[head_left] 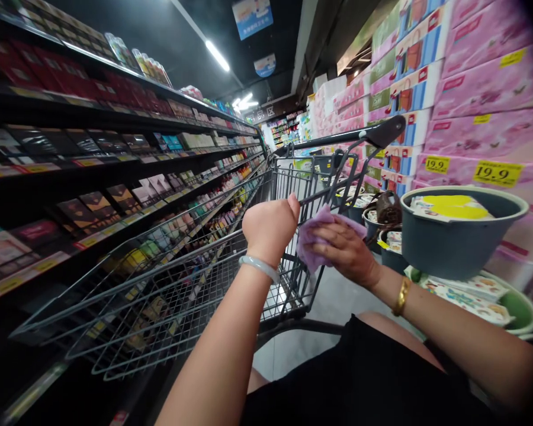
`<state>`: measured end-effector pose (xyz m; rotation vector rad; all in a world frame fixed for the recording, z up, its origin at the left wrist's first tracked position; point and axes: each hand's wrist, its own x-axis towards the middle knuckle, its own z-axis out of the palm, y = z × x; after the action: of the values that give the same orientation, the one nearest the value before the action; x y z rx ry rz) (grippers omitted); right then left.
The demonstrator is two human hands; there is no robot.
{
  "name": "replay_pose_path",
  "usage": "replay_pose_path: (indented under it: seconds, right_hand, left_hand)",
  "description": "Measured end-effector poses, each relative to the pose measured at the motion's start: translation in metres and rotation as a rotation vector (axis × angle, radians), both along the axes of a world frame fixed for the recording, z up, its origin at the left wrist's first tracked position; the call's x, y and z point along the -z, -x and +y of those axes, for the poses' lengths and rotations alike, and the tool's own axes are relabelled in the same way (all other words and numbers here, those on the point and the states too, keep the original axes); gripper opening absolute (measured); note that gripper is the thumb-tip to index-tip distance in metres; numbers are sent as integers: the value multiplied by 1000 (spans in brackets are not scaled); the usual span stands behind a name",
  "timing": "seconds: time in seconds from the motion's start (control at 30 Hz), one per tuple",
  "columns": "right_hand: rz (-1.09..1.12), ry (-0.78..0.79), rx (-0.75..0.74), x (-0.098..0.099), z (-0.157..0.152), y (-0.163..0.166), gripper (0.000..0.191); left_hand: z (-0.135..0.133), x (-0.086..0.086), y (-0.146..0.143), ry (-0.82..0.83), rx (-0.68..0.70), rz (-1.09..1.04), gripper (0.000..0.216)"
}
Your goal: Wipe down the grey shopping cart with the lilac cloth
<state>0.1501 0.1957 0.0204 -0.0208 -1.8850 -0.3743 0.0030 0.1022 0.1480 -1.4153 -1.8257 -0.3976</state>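
A grey wire shopping cart stands before me, its dark handle at the upper right. My left hand, with a pale bangle at the wrist, is closed at the cart's upper frame. Its fingers are mostly hidden behind the back of the hand; the thumb shows on top. In my right hand is a crumpled purple cloth, pressed against the cart's wire side below the handle. Fingers lie bent over the cloth, and a gold bracelet circles that wrist.
Shelves of boxed goods line the left side. At right rise stacked pink tissue packs with yellow price tags. A grey tub and a green basin holding packets stand close to my right arm.
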Motion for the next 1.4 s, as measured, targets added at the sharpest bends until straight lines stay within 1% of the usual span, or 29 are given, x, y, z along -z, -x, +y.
replay_pose_path:
  seconds: [0.1,0.17,0.2,0.3,0.33,0.37,0.4,0.5,0.57,0.67,0.77,0.8,0.87,0.93,1.0,1.07,1.13,1.2,1.27,1.3,1.33,1.4]
  right_hand:
    - [88,86,-27,-6,2,0,27]
    - [64,100,-34,-1,-2,5,31]
    - [6,62,-47,5,-5,8,32]
    - [-213,-126,-119,24,-12,11,29]
    - [-250,-157,-144,28,-13,11,28]
    - [-257,-155,-160,31,-12,10,27]
    - [-240,-120,-163,32,-11,10,28]
    - [-125,56,-127,37,-10,16,33]
    - [-141,119,-129,44,-15,25,35]
    - [-304,77,-198,53,-22,31,33]
    - [-438,27,-267,48,-14,20,30]
    - [-474,42,-289,45,-8,14,30]
    - [-495,155,-323,40,2,4,30]
    - [-454,315,-331,43,6,2,31]
    - [-477,442,-366,55,-2,7,30]
    - [-589,507,-428,69,-16,15,27]
    - [-672,593,-465,78,-28,18,32]
    - [-659,675,-426,77,-30,14,39]
    - [-622,718,-370,66,-20,4,37]
    - [-582,687,-345,59,-13,-1,31]
    - [-517,618,-314,52,-5,-6,26]
    - [-342,407,-222,42,9,-11,23]
  left_hand:
    - [-1,0,1,-16,16,-2,74]
    - [-1,0,2,-21,29,-5,74]
    - [-2,0,3,-23,34,-5,73]
    - [-3,0,5,-33,46,9,73]
    - [-3,0,6,-32,51,16,74]
    - [-2,0,6,-30,55,20,74]
    - [-2,0,6,-28,57,23,74]
    - [1,-1,4,-14,59,28,74]
    - [5,-1,2,-5,60,30,74]
    - [10,-1,0,3,70,27,74]
    - [16,0,-1,-2,77,36,75]
    - [18,0,-2,-10,76,36,75]
    - [22,1,-4,-25,76,24,73]
    - [26,1,-6,-22,84,3,73]
    - [29,0,-8,-6,106,-18,72]
    - [31,-1,-10,7,130,-36,72]
    - [31,-1,-10,18,134,-47,72]
    - [31,-1,-9,26,127,-51,71]
    - [30,-1,-5,23,118,-55,70]
    - [30,0,-2,16,118,-56,71]
    - [30,0,1,7,120,-54,71]
    - [28,1,7,-14,130,-38,72]
